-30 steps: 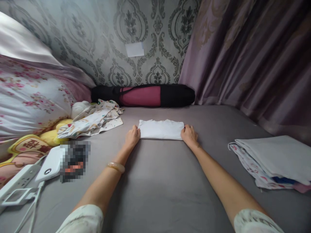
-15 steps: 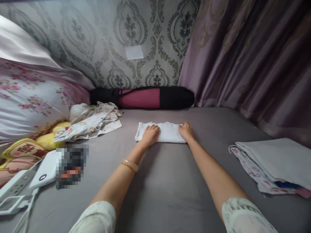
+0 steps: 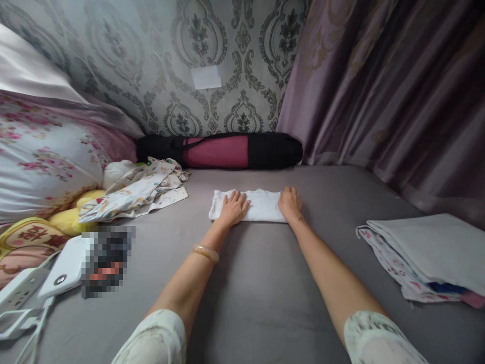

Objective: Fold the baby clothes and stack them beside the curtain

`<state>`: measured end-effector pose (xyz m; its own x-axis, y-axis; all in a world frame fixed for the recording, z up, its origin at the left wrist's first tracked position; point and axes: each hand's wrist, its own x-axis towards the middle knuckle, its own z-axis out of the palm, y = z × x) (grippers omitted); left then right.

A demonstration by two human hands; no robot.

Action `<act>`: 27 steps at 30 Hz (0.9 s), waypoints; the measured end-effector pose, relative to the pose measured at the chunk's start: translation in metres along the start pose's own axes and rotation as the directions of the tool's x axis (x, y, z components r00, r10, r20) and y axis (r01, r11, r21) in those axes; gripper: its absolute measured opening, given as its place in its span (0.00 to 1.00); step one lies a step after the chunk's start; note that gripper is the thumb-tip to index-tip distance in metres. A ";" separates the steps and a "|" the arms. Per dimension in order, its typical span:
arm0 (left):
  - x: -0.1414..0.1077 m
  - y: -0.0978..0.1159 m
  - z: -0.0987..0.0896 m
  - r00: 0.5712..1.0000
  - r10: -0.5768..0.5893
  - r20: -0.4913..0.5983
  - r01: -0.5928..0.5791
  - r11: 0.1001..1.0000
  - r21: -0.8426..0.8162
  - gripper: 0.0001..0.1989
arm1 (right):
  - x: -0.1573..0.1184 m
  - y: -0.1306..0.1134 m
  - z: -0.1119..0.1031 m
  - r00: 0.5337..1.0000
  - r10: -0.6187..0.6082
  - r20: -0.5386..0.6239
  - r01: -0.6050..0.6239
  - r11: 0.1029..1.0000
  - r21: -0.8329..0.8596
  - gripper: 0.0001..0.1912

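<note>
A white cloth [image 3: 261, 208], folded into a long flat strip, lies crosswise on the grey bed sheet [image 3: 242, 283]. What kind of garment or cloth it is, I cannot make out. My left hand [image 3: 235, 207] rests flat on its left half, fingers spread, a pale bangle [image 3: 205, 252] around the forearm. At the strip's right end is my right hand [image 3: 291, 204], with fingers curled round the edge and thumb side against the cloth. The fingertips there are partly hidden.
A black and maroon long bag [image 3: 215, 151] lies along the wall. Crumpled printed cloth [image 3: 136, 194] and a floral pillow [image 3: 45, 156] are at left, near a white power bank [image 3: 66, 268] and power strip [image 3: 22, 288]. Folded fabrics [image 3: 428, 247] are stacked at right.
My left hand's fingers have spread wider on the cloth. My right hand has curled more at the right end. The view has shifted slightly; the cloth stays in place.
</note>
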<state>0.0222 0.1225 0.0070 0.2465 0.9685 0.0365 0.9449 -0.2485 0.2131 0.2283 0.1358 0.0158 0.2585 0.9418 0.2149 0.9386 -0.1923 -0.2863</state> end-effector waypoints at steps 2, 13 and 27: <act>-0.002 0.006 -0.003 0.996 -0.025 -0.081 0.027 0.999 0.032 0.27 | -0.010 -0.018 -0.003 0.991 -0.131 -0.029 0.131 0.991 0.006 0.21; -0.004 0.002 0.007 0.993 -0.105 -0.050 0.106 0.994 0.017 0.27 | -0.041 -0.066 0.023 0.851 -0.470 0.236 0.458 0.883 0.107 0.28; -0.006 -0.012 -0.001 0.985 -0.096 -0.145 0.106 0.993 0.059 0.28 | -0.035 -0.053 0.017 0.877 -0.432 0.210 0.418 0.902 0.108 0.27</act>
<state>0.0088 0.1197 0.0052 0.1204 0.9802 0.1573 0.9766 -0.1454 0.1582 0.1655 0.1179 0.0073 -0.2265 0.9671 0.1161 0.9300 0.2501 -0.2693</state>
